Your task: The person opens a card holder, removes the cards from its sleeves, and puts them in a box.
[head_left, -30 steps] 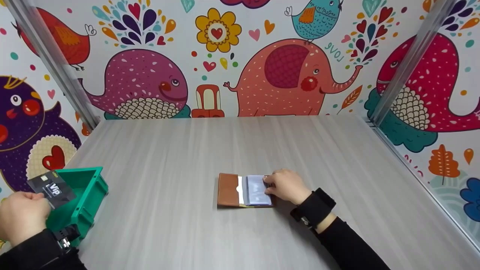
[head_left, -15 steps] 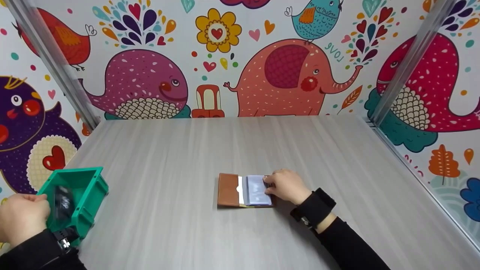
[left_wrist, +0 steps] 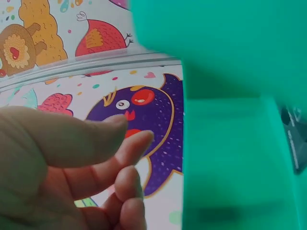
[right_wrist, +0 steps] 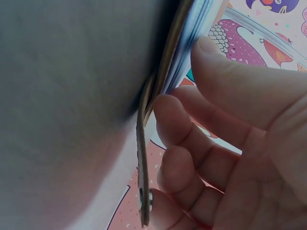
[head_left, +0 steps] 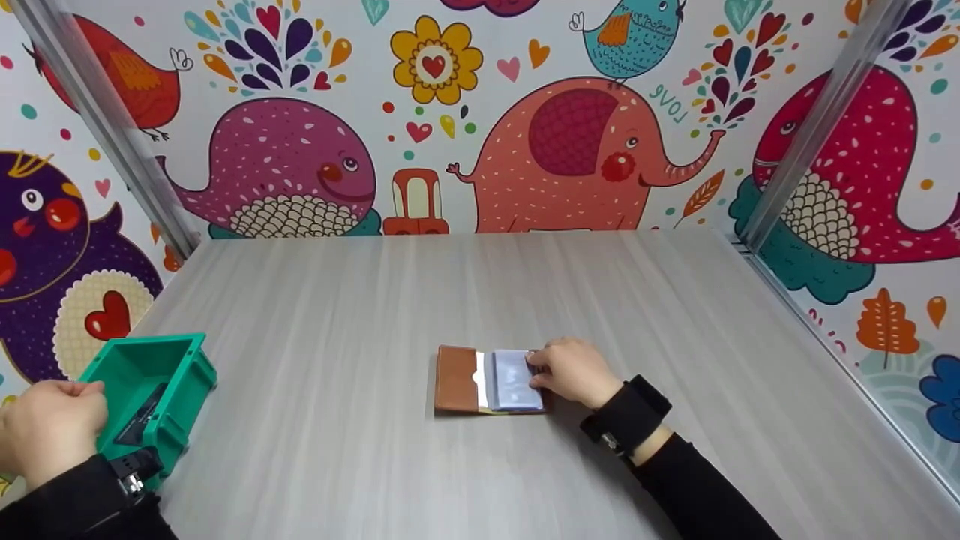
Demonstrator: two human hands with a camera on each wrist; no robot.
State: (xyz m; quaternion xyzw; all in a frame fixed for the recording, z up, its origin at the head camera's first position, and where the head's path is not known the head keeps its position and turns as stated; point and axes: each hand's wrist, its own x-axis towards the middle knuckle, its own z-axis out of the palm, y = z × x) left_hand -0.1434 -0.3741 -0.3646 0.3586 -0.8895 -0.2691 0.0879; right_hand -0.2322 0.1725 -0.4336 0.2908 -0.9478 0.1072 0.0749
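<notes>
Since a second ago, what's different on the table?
The left hand let go of the black card, which dropped down into the green bin. The right hand stayed at the open brown card holder, which hasn't moved; neither has the bin.

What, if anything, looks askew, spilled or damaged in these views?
Only the black printed card appears askew: inside the green plastic bin, it tilts along the wall facing the open brown leather-look wallet instead of lying flat on the bottom. I see nothing spilled or damaged.
</notes>
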